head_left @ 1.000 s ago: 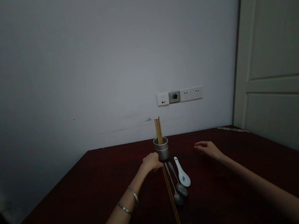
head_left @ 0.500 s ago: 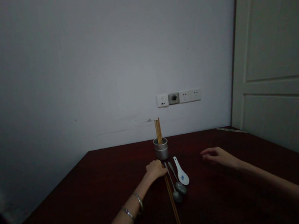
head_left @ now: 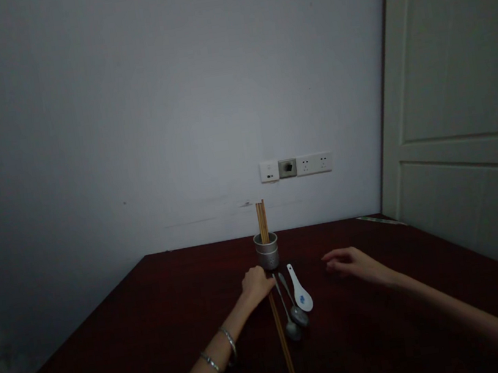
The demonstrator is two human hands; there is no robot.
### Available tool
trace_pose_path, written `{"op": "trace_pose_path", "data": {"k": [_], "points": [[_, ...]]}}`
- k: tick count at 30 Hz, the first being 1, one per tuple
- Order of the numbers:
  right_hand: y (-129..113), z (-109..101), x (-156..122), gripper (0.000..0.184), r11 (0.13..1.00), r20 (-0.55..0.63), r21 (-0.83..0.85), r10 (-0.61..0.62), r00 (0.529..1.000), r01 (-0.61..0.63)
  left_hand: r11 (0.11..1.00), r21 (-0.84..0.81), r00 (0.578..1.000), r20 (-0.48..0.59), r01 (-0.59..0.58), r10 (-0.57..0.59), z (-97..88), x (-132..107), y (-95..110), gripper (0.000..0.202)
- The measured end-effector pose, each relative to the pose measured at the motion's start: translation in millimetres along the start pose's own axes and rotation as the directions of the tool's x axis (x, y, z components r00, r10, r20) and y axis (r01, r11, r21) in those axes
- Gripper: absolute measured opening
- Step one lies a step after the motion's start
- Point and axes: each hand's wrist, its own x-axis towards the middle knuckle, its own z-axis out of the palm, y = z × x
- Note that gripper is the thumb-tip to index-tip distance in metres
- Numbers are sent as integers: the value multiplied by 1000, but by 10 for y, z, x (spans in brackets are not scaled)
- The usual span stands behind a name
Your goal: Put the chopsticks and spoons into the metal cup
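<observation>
Chopsticks (head_left: pixel 283 345) lie lengthwise on the table (head_left: pixel 188 281), left of two metal spoons (head_left: pixel 292 331), their far ends at the left hand (head_left: pixel 256 285); its fingers are hidden, so whether it grips them cannot be told. The right hand (head_left: pixel 349 263) is loosely curled with nothing visible in it, apart from the white spoon (head_left: pixel 302 299). Handling them well probably calls for a light, even pinch, knuckles clear of the metal cup (head_left: pixel 269 261) just beyond.
</observation>
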Motion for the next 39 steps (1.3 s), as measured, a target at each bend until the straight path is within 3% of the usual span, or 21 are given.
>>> {"op": "trace_pose_path", "data": {"k": [6, 9, 12, 17, 20, 28, 39], "points": [[-369, 93, 76, 38, 990, -11, 83, -115, 993, 116, 992, -44, 967, -229, -122, 109, -557, 90, 72, 22], [-584, 210, 196, 37, 965, -56, 170, -193, 980, 199, 980, -51, 909, -386, -194, 160, -866, 162, 203, 23], [-790, 381, 356, 37, 911, -116, 310, -247, 962, 271, 963, -44, 823, -532, -265, 202, -1080, 209, 351, 22], [-1024, 656, 567, 38, 809, -251, 455, -283, 925, 371, 934, -41, 704, -670, -354, 237, -1172, 166, 512, 17], [-1068, 774, 614, 36, 788, -285, 452, -316, 905, 418, 924, -49, 668, -706, -378, 236, -1123, 103, 523, 15], [-1072, 925, 598, 32, 805, -325, 401, -322, 889, 438, 910, -68, 668, -702, -409, 248, -1019, 47, 490, 14], [-1096, 851, 578, 37, 817, -314, 418, -282, 907, 398, 873, -223, 744, -636, -433, 206, -1130, -58, 542, 14]]}}
